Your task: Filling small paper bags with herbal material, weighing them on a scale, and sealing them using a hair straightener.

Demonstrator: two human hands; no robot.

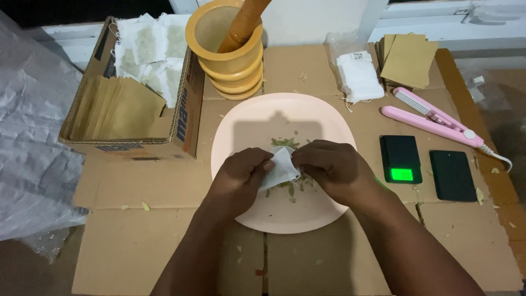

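While a mortar (227,52) stands beyond the plate's (307,216) far edge, I see my left hand (238,178) and right hand (331,170) pinching the small white bag (279,170) over mid-plate leaf bits (285,143).

Flattened cardboard (164,230) covers the tabletop — on it a pink plate (307,216), cardboard box (181,131), wooden mortar (233,60), pocket scale (400,159), pink sealer (433,120).
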